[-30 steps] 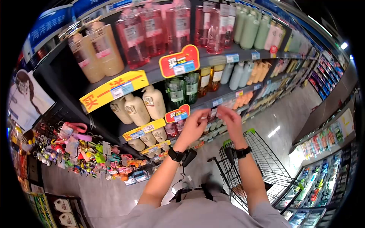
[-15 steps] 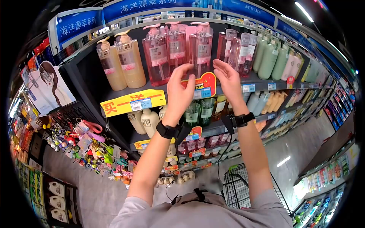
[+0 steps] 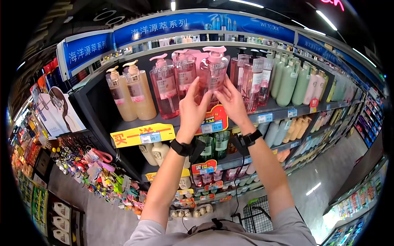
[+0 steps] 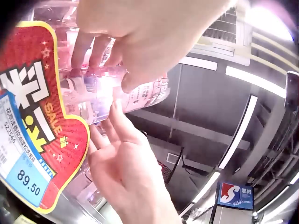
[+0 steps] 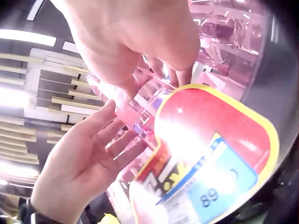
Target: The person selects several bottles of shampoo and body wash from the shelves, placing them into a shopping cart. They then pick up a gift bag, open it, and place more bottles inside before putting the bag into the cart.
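Note:
A clear pink pump bottle [image 3: 213, 67] stands tilted slightly toward me among the pink bottles on the upper shelf. My left hand [image 3: 193, 110] holds its left side, fingers round behind and thumb on the front. On the other side, my right hand [image 3: 233, 102] has its fingers round the bottle, thumb near the left one. In the left wrist view, both hands surround the bottle's clear body [image 4: 100, 93]. Close below the hands, a red heart-shaped sale sign [image 3: 215, 117] covers part of the bottle's base. The right wrist view shows the sign [image 5: 210, 116] in front of the bottle.
More pink pump bottles [image 3: 164, 84] stand to the left, with dark-capped pink ones [image 3: 251, 80] to the right. Amber bottles [image 3: 139, 92] and green bottles [image 3: 289, 82] flank them. A yellow sign [image 3: 143, 134] hangs from the shelf edge. A wire cart [image 3: 257, 215] stands below.
Both hands have risen from the lower shelves to the upper one, come together and taken hold of a pink pump bottle. The head view has tilted upward.

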Tool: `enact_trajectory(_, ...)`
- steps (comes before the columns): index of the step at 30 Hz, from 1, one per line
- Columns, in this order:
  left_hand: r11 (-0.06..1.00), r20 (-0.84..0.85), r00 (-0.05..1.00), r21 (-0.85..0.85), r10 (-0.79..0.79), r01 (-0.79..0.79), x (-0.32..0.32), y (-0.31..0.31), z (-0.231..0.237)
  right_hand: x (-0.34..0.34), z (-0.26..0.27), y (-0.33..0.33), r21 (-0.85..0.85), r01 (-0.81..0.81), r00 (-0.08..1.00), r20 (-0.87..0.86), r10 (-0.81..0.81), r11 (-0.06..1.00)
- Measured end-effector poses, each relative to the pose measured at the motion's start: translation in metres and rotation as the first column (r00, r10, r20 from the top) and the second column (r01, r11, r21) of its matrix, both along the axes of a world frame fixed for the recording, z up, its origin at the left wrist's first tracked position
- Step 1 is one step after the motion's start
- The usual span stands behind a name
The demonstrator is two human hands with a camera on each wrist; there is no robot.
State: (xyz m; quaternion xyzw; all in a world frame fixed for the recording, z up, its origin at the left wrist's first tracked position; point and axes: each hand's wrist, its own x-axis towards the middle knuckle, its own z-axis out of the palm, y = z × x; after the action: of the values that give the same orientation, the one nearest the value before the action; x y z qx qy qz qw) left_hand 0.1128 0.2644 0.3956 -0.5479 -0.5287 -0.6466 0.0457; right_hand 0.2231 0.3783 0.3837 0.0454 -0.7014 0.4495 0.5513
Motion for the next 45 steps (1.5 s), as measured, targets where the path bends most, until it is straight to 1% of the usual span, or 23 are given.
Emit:
enact_trajectory(3, 0.964, 0.031, 0.983, 0.203, -0.182, 0.172, 0.010, -0.013, 0.011, 0.007, 0.010, -0.014, 0.071, 0.122, 0.990, -0.075, -0.117, 0.990)
enact_trajectory(6, 0.911, 0.015, 0.977, 0.365, -0.211, 0.191, 0.026, -0.031, 0.023, 0.021, 0.022, -0.043, 0.103, 0.203, 0.971, -0.149, -0.186, 0.974)
enact_trajectory(8, 0.909, 0.047, 0.968, 0.359, -0.245, 0.212, 0.031, -0.041, 0.024, 0.033, 0.022, -0.061, 0.141, 0.358, 0.930, -0.146, -0.338, 0.923)
enact_trajectory(10, 0.860, 0.085, 0.924, 0.405, -0.372, 0.309, 0.038, -0.050, 0.023, 0.043, 0.018, -0.078, 0.164, 0.448, 0.889, -0.185, -0.419, 0.879)
enact_trajectory(12, 0.805, 0.114, 0.863, 0.438, -0.491, 0.400, 0.047, -0.061, 0.016, 0.059, 0.013, -0.103, 0.326, 0.626, 0.778, -0.208, -0.592, 0.708)
enact_trajectory(14, 0.789, 0.097, 0.831, 0.390, -0.547, 0.474, 0.049, -0.065, -0.006, 0.067, -0.001, -0.120, 0.394, 0.713, 0.693, -0.276, -0.666, 0.579)
enact_trajectory(16, 0.816, 0.160, 0.807, 0.235, -0.569, 0.528, 0.047, -0.073, -0.026, 0.075, -0.023, -0.135, 0.417, 0.758, 0.633, -0.283, -0.720, 0.502)
enact_trajectory(18, 0.803, 0.175, 0.793, 0.270, -0.583, 0.531, 0.054, -0.080, -0.042, 0.085, -0.044, -0.153, 0.411, 0.771, 0.597, -0.202, -0.776, 0.486)
enact_trajectory(19, 0.740, 0.233, 0.702, 0.195, -0.673, 0.644, 0.056, -0.084, -0.048, 0.092, -0.053, -0.161, 0.397, 0.767, 0.597, -0.154, -0.787, 0.504)
enact_trajectory(20, 0.722, 0.247, 0.679, 0.190, -0.691, 0.666, 0.059, -0.085, -0.056, 0.099, -0.062, -0.167, 0.380, 0.764, 0.597, -0.107, -0.795, 0.522)
enact_trajectory(22, 0.781, 0.172, 0.762, 0.159, -0.625, 0.604, 0.069, -0.086, -0.076, 0.122, -0.081, -0.174, 0.238, 0.719, 0.677, -0.024, -0.736, 0.653)
enact_trajectory(24, 0.679, 0.237, 0.643, 0.121, -0.728, 0.724, 0.088, -0.093, -0.087, 0.147, -0.094, -0.178, 0.042, 0.597, 0.802, -0.028, -0.597, 0.801)
enact_trajectory(25, 0.642, 0.284, 0.598, 0.096, -0.750, 0.760, 0.099, -0.094, -0.095, 0.160, -0.095, -0.183, -0.030, 0.562, 0.827, 0.005, -0.562, 0.827)
enact_trajectory(28, 0.518, 0.422, 0.455, 0.041, -0.784, 0.855, 0.134, -0.092, -0.120, 0.187, -0.095, -0.205, 0.058, 0.690, 0.713, 0.120, -0.691, 0.722)
enact_trajectory(30, 0.477, 0.403, 0.454, -0.047, -0.795, 0.878, 0.155, -0.090, -0.134, 0.211, -0.098, -0.212, 0.048, 0.724, 0.675, 0.156, -0.721, 0.688)
enact_trajectory(31, 0.380, 0.432, 0.384, -0.100, -0.816, 0.920, 0.164, -0.086, -0.140, 0.226, -0.098, -0.216, 0.014, 0.721, 0.666, 0.264, -0.698, 0.693)
enact_trajectory(32, 0.358, 0.433, 0.367, -0.106, -0.823, 0.928, 0.176, -0.082, -0.146, 0.243, -0.098, -0.218, -0.022, 0.720, 0.651, 0.369, -0.664, 0.694)
enact_trajectory(34, 0.335, 0.388, 0.376, -0.172, -0.841, 0.927, 0.206, -0.078, -0.155, 0.283, -0.107, -0.217, -0.037, 0.739, 0.631, 0.387, -0.672, 0.672)
enact_trajectory(36, 0.236, 0.434, 0.298, -0.192, -0.850, 0.953, 0.240, -0.067, -0.170, 0.327, -0.113, -0.221, -0.017, 0.738, 0.582, 0.522, -0.624, 0.674)
enact_trajectory(38, 0.200, 0.322, 0.306, -0.324, -0.896, 0.925, 0.279, -0.063, -0.178, 0.374, -0.122, -0.227, -0.026, 0.764, 0.565, 0.509, -0.649, 0.644)
enact_trajectory(40, 0.131, 0.326, 0.270, -0.390, -0.906, 0.911, 0.326, -0.056, -0.195, 0.422, -0.126, -0.241, -0.132, 0.762, 0.538, 0.675, -0.506, 0.634)
enact_trajectory(42, 0.049, 0.328, 0.220, -0.459, -0.919, 0.887, 0.374, -0.055, -0.217, 0.469, -0.147, -0.253, -0.221, 0.806, 0.508, 0.735, -0.450, 0.549)
enact_trajectory(45, -0.061, 0.344, 0.152, -0.535, -0.927, 0.843, 0.447, -0.053, -0.274, 0.531, -0.196, -0.271, -0.151, 0.874, 0.401, 0.760, -0.511, 0.461)
